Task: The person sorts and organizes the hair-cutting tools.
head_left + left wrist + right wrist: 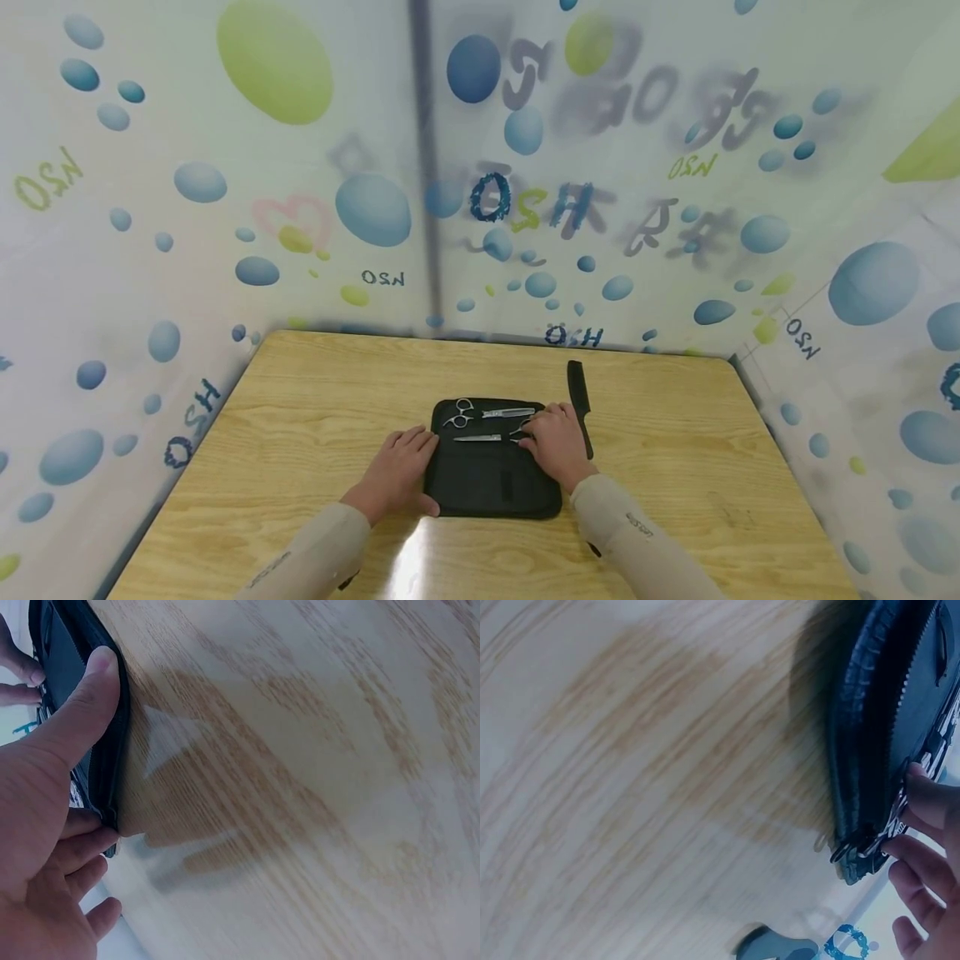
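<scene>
A black zip case (472,483) lies unfolded on the wooden table, two pairs of scissors across its back half. The rear pair, thinning scissors (508,412), has its finger rings to the left. In front lies a straight-bladed pair of scissors (478,438), tip pointing left. My right hand (557,440) pinches this pair's rings between thumb and fingers, seen also at the scissor handles (892,817) in the right wrist view. Along the case's left edge rests my left hand (397,469), its extended thumb (90,705) over the rim and fingertips at the far corner.
Just right of the case lies a black comb (577,390) with a handle, partly behind the right hand. The wooden table (675,500) meets a pale curtain (300,275) printed with blue and green spots at its back and sides.
</scene>
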Motion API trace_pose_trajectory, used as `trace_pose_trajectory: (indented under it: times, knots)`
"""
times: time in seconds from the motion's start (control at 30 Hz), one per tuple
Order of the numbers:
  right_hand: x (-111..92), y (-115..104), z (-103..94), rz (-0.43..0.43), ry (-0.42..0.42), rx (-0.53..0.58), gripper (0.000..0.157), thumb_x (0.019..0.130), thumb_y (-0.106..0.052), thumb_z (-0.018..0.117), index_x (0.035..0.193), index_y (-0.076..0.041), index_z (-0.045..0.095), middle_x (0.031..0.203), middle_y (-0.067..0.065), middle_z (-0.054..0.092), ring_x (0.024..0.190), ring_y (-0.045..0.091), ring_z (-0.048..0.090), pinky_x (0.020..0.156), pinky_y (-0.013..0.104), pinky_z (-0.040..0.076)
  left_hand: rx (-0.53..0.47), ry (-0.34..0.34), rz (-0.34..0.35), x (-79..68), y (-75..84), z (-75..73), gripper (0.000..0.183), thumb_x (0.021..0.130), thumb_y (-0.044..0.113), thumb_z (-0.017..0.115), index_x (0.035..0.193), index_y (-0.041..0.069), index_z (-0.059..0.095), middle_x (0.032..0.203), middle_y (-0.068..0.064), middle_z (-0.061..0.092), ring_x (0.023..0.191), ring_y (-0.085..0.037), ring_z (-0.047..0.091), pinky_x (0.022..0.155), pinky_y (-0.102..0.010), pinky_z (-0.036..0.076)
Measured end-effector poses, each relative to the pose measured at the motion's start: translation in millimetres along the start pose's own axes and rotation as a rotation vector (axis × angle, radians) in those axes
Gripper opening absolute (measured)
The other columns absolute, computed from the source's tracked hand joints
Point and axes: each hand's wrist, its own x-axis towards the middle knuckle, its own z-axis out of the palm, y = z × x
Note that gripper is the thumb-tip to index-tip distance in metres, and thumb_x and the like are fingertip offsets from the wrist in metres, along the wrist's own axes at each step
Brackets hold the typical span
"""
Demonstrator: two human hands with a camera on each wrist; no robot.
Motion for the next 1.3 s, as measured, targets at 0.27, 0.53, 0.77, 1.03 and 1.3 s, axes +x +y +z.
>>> trace_pose_trajectory:
  times: [0.27, 0.53, 0.77, 1.03, 1.3]
  knots:
    - [0.7, -0.8, -1.3, 0.002, -0.023, 0.01, 0.02, 0.08, -0.038, 0.077, 0.094, -0.024, 0.08, 0.098, -0.007, 0.076, 0.093, 0.018, 0.062, 0.093, 0.041, 0.041, 0.063, -0.01, 0.002, 1.7, 2.9, -0.1, 0.109, 0.059, 0.066, 0.083, 0.139, 0.0, 0.049, 0.144, -0.014, 0.05, 0.14, -0.03, 0.039, 0.114, -0.048, 0.032]
    - [-0.3, -0.7, -1.6, 0.008, -0.02, 0.031, 0.02, 0.08, -0.039, 0.077, 0.094, -0.025, 0.08, 0.1, -0.007, 0.075, 0.096, 0.018, 0.062, 0.093, 0.041, 0.041, 0.075, -0.025, -0.004, 2.2, 3.6, -0.9, 0.111, 0.059, 0.067, 0.081, 0.141, 0.0, 0.048, 0.146, -0.014, 0.048, 0.14, -0.03, 0.038, 0.114, -0.048, 0.032]
    - [1.0, -0.9, 3.0, 0.019, -0.026, 0.015, 0.019, 0.081, -0.039, 0.076, 0.094, -0.026, 0.08, 0.099, -0.008, 0.075, 0.096, 0.018, 0.061, 0.096, 0.042, 0.039, 0.089, -0.043, -0.011, 3.3, 4.4, 0.2, 0.111, 0.059, 0.067, 0.081, 0.141, 0.001, 0.047, 0.147, -0.013, 0.048, 0.141, -0.03, 0.038, 0.115, -0.048, 0.031]
    - [2.9, -4.1, 6.3, 0.024, -0.012, -0.008, 0.018, 0.081, -0.039, 0.076, 0.093, -0.027, 0.08, 0.096, -0.009, 0.075, 0.094, 0.017, 0.06, 0.097, 0.042, 0.039, 0.094, -0.046, -0.009, 3.8, 2.3, 1.6, 0.111, 0.059, 0.068, 0.081, 0.142, 0.001, 0.047, 0.147, -0.014, 0.048, 0.141, -0.03, 0.037, 0.115, -0.047, 0.031]
    - [1.5, -6.2, 2.0, 0.009, 0.022, -0.018, 0.017, 0.08, -0.039, 0.077, 0.09, -0.027, 0.08, 0.095, -0.009, 0.075, 0.092, 0.017, 0.061, 0.097, 0.042, 0.041, 0.101, -0.053, -0.005, 4.1, 3.0, -0.1, 0.112, 0.061, 0.07, 0.079, 0.142, 0.001, 0.046, 0.148, -0.014, 0.047, 0.141, -0.031, 0.038, 0.115, -0.048, 0.031]
